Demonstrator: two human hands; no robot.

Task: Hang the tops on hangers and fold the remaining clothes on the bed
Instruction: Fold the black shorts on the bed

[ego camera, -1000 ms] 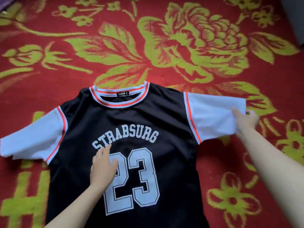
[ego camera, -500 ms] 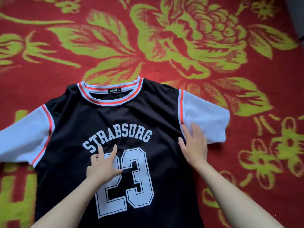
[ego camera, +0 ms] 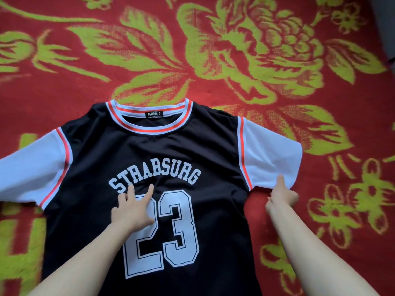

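A black jersey top with white sleeves, orange trim and the print "STRABSURG 23" lies flat, front up, on the bed. My left hand rests flat on the chest print with fingers spread. My right hand pinches the lower hem of the white right sleeve, thumb on top and fingers curled underneath. The left sleeve lies spread out toward the left edge. No hanger is in view.
The bed is covered by a red blanket with large green flower patterns. A dark grey edge shows at the top right corner.
My right hand slid from lying flat on the jersey's side seam out to the sleeve's lower hem and pinched it. My left hand stayed on the print.
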